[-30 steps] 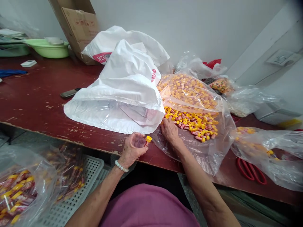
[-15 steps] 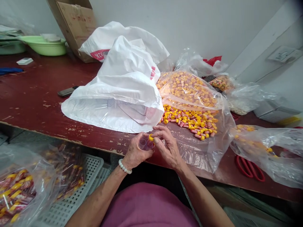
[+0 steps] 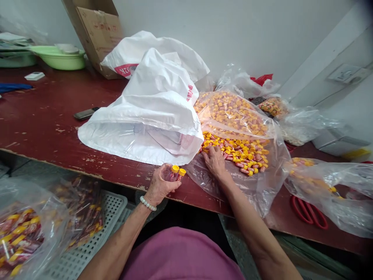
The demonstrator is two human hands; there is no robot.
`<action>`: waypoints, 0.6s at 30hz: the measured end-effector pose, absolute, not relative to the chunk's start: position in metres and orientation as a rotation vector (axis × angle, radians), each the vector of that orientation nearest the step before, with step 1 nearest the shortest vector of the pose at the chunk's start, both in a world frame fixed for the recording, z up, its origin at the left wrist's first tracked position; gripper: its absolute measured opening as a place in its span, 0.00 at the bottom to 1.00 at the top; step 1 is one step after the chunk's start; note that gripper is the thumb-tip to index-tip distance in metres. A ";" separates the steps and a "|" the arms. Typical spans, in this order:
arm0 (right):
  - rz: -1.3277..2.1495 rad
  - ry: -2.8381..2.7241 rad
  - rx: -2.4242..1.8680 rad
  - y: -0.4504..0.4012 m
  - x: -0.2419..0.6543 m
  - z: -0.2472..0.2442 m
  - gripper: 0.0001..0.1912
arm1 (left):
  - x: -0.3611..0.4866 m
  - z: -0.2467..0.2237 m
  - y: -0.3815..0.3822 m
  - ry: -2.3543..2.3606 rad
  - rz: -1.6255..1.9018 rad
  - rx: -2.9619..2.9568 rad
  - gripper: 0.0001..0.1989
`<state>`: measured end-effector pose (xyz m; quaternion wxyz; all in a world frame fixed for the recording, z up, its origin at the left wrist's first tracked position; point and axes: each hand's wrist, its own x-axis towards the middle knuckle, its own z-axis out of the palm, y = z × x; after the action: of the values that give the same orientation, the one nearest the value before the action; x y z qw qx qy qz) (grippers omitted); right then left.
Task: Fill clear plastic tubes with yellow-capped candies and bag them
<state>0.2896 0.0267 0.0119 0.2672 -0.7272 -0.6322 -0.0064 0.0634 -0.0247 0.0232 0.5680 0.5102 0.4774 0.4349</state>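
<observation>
My left hand (image 3: 159,185), with a bead bracelet (image 3: 148,203) at the wrist, is closed round a clear plastic container. Two small tubes with yellow caps (image 3: 178,170) show at its opening. My right hand (image 3: 215,160) reaches into the near edge of a pile of small red-and-white tubes with yellow caps (image 3: 244,153). Its fingertips are among the tubes, and whether they hold one cannot be made out. The pile spills from a large clear plastic bag (image 3: 256,190). Left of the pile lies a big white woven sack (image 3: 163,105), its mouth toward me.
On the red table (image 3: 37,128) are a phone (image 3: 86,113), green basin (image 3: 62,58) and cardboard box (image 3: 100,35). Red scissors (image 3: 309,212) lie at right beside another clear bag (image 3: 326,182). Bagged tubes (image 3: 21,237) and a perforated crate (image 3: 112,210) stand lower left.
My right hand has left my left hand and moved up and right to the pile. My left hand moved slightly left; two yellow caps now show in the container instead of one.
</observation>
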 end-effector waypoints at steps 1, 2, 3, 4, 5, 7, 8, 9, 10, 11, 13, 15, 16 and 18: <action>-0.061 -1.734 -2.074 0.034 0.293 0.008 0.16 | 0.063 0.025 -0.025 1.119 1.046 1.205 0.19; -0.082 -1.742 -2.164 0.039 0.295 0.006 0.17 | 0.062 0.026 -0.025 1.115 1.068 1.211 0.19; -0.081 -1.733 -2.230 0.041 0.297 0.005 0.18 | 0.062 0.027 -0.026 1.113 1.085 1.217 0.18; -0.062 -1.707 -2.267 0.042 0.297 0.004 0.19 | 0.063 0.029 -0.026 1.113 1.096 1.225 0.18; -0.033 -1.674 -2.276 0.041 0.298 0.005 0.18 | 0.063 0.029 -0.026 1.117 1.103 1.236 0.18; 0.013 -1.626 -2.245 0.035 0.299 0.008 0.14 | 0.064 0.030 -0.026 1.130 1.096 1.272 0.18; 0.026 -1.612 -2.209 0.031 0.300 0.009 0.13 | 0.065 0.030 -0.026 1.137 1.090 1.291 0.19; 0.048 -1.595 -2.148 0.027 0.301 0.010 0.13 | 0.066 0.030 -0.025 1.141 1.082 1.308 0.19; 0.089 -1.568 -2.065 0.022 0.301 0.012 0.13 | 0.066 0.030 -0.025 1.140 1.073 1.320 0.20; 0.155 -1.527 -1.968 0.016 0.301 0.012 0.14 | 0.067 0.030 -0.025 1.134 1.067 1.327 0.20; 0.322 -1.431 -1.761 0.005 0.299 0.013 0.18 | 0.068 0.029 -0.025 1.105 1.068 1.333 0.20; 0.419 -1.372 -1.648 -0.003 0.298 0.012 0.20 | 0.070 0.027 -0.026 1.084 1.082 1.338 0.20; 0.422 -1.357 -1.637 -0.005 0.298 0.010 0.20 | 0.071 0.026 -0.026 1.080 1.091 1.334 0.21; 0.381 -1.340 -1.667 -0.007 0.300 0.006 0.19 | 0.072 0.024 -0.027 1.082 1.090 1.302 0.22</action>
<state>0.2998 -0.0070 0.0063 0.4657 -0.6791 -0.5457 0.1553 0.0720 -0.0270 0.0243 0.5345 0.5466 0.4540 0.4576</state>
